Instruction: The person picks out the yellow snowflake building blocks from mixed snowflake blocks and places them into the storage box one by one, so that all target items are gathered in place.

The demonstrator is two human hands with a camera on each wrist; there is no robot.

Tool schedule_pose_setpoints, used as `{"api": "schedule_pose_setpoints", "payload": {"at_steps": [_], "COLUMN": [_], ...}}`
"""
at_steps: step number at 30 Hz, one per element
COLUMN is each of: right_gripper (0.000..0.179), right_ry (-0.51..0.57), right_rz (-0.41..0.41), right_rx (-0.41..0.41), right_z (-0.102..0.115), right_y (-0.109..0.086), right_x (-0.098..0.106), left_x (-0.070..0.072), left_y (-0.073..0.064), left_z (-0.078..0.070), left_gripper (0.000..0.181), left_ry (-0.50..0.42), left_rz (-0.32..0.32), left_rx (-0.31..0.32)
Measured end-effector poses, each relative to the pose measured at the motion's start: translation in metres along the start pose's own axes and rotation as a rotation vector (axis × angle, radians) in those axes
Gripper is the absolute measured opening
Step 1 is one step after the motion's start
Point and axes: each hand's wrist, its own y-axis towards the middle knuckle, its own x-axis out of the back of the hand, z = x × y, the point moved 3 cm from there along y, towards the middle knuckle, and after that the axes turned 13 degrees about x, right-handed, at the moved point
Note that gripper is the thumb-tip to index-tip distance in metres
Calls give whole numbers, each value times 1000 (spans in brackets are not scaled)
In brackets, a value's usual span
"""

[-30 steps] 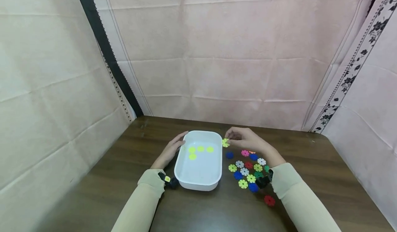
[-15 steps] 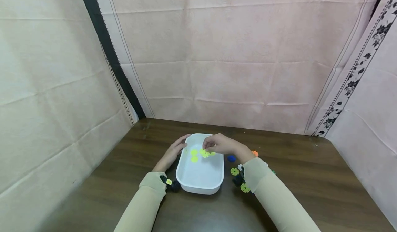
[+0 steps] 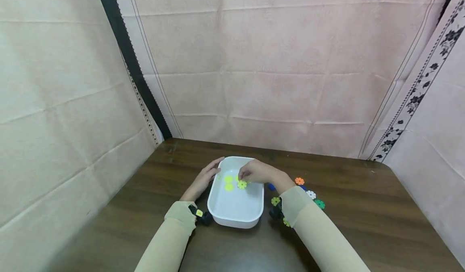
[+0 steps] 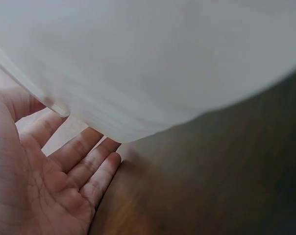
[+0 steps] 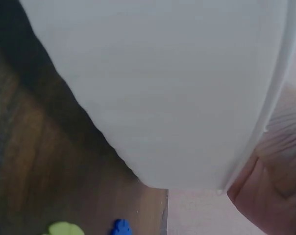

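A white rectangular tub [image 3: 235, 211] stands on the table. My left hand [image 3: 202, 180] rests along its left side; in the left wrist view that hand's fingers [image 4: 91, 164] reach out fairly straight beside the outer wall. Over the tub's far right part, my right hand [image 3: 258, 172] pinches a yellow-green flower-shaped disc [image 3: 241, 185]. Inside the tub, other yellow-green discs [image 3: 229, 187] lie on the bottom, some partly behind the right hand. In the right wrist view, the tub wall hides the right fingertips, with only part of the palm [image 5: 270, 196] showing.
Right of the tub, loose flower-shaped discs lie on the brown table [image 3: 345, 207]: orange [image 3: 299, 181], white [image 3: 311, 194], green [image 3: 319, 204], blue [image 3: 271, 187] and yellow-green [image 3: 275, 201]. The right forearm covers others. Pale cloth [image 3: 272, 62] hangs behind the table.
The right hand has carried the yellow-green disc left from beside the tub to over its inside, then barely moved. The left hand stays at the tub's side. The view has shifted slightly.
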Motion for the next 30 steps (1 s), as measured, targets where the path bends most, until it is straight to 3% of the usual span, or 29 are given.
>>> {"api": "schedule_pose_setpoints", "payload": {"at_steps": [4, 12, 20, 30], "right_gripper": [19, 25, 26, 23], "right_ry": [30, 50, 275, 287], "right_rz": [-41, -224, -461, -565], "right_rx": [8, 61, 167, 215], "right_z": [1, 6, 21, 26], "right_y": [-4, -13, -32, -66], "right_x": [6, 25, 41, 48], "left_x": [0, 1, 0, 0], "left_y": [0, 1, 0, 1], "left_z": [0, -1, -1, -1], "left_gripper": [44, 44, 45, 44], "left_ry": [8, 12, 23, 6], "left_rz": [-6, -12, -11, -18], "left_rx": [10, 27, 27, 16]}}
